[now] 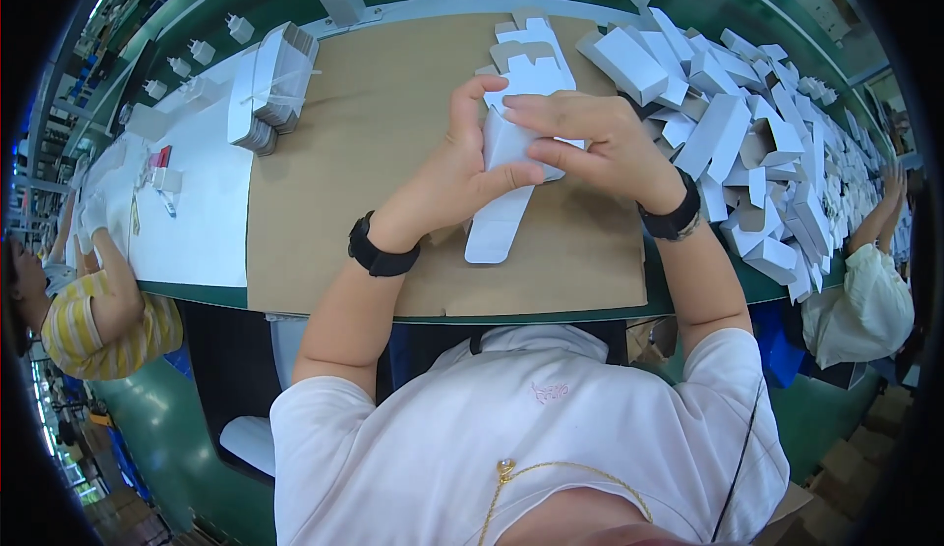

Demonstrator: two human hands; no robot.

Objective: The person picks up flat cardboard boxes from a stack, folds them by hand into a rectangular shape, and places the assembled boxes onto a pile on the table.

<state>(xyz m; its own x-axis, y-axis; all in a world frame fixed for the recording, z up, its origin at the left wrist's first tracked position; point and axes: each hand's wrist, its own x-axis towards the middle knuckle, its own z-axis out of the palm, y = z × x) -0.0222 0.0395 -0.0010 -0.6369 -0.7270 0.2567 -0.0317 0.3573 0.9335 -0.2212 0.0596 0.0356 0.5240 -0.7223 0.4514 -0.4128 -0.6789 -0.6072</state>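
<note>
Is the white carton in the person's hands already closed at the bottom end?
No, open: the white carton between left hand and right hand has its bottom flap hanging unfolded.

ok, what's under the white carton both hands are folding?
Under the white carton, held in the left hand and right hand, lies a brown cardboard sheet covering the bench. More flat carton blanks lie behind it. The hands hide the carton's middle and inside.

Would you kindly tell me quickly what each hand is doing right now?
Left hand: closed on the small white cardboard carton.
Right hand: closed on the same carton, fingers over its top.
</note>
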